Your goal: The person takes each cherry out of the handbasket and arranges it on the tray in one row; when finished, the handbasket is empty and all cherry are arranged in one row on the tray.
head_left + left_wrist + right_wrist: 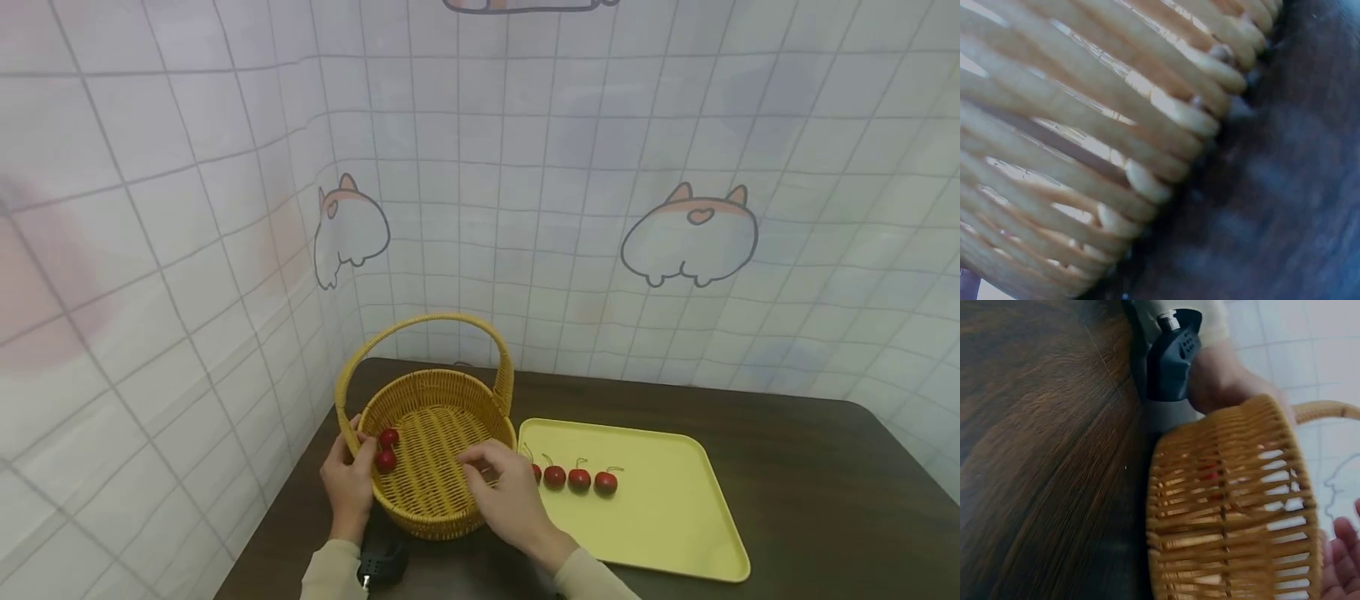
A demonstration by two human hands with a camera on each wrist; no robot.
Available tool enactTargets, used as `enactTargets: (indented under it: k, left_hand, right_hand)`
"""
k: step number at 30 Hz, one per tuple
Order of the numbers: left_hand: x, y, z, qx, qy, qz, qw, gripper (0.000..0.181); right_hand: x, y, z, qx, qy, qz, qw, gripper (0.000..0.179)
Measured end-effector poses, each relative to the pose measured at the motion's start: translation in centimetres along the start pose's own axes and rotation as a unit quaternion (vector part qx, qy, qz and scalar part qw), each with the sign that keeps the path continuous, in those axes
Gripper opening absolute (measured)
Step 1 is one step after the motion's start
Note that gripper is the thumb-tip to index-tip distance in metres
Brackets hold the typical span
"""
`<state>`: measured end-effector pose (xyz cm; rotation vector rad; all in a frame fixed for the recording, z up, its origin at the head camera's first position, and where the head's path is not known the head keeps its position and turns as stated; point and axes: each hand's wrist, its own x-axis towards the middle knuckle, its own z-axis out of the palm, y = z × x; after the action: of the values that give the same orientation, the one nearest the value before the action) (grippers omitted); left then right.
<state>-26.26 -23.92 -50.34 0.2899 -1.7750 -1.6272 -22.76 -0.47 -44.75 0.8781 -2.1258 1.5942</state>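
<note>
My left hand (349,483) grips the left side of a yellow wicker basket (439,527), thumb over the rim near the handle's base. Two dark red cherries (386,461) lie inside, against the left wall close to that thumb. Over the basket's right front rim hovers my right hand (512,493), fingers loosely bent, with nothing visible between thumb and forefinger. Several cherries with stems (580,479) lie in a row on a yellow tray (660,533); the leftmost is partly hidden by the right hand. The left wrist view shows only the wicker wall (1085,125) up close.
The basket's tall arched handle (442,317) rises above it. Both basket and tray stand on a dark wooden table (810,467). A white gridded curtain (555,250) with cartoon animals hangs behind and to the left. A black wrist device (384,562) sits by the left sleeve.
</note>
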Motion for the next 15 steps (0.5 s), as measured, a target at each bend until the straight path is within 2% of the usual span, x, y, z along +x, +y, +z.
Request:
enactTargets:
  k: [5, 7, 10, 12, 15]
  left_hand:
    - [0.0, 0.0, 0.1, 0.005, 0.002, 0.015, 0.9999, 0.028]
    - [0.0, -0.1, 0.1, 0.004, -0.001, 0.012, 0.9999, 0.030]
    - [0.0, -0.2, 0.1, 0.006, -0.004, 0.005, 1.0000, 0.033]
    - [0.0, -0.3, 0.1, 0.007, -0.002, 0.001, 1.0000, 0.034]
    - [-0.2, -0.4, 0.0, 0.005, -0.001, -0.003, 1.0000, 0.034]
  right_hand:
    - [1.3, 0.7, 1.6, -0.047, -0.053, 0.049, 0.9963, 0.014]
    - [1.9, 0.7, 2.0, -0.070, -0.073, 0.062, 0.9929, 0.014]
    - [3.0, 0.9, 2.7, -0.079, -0.113, 0.103, 0.9850, 0.017]
    - [3.8, 1.2, 3.1, -0.069, -0.135, 0.146, 0.9774, 0.018]
    - [4.7, 1.7, 3.9, -0.007, -0.151, 0.221, 0.9634, 0.017]
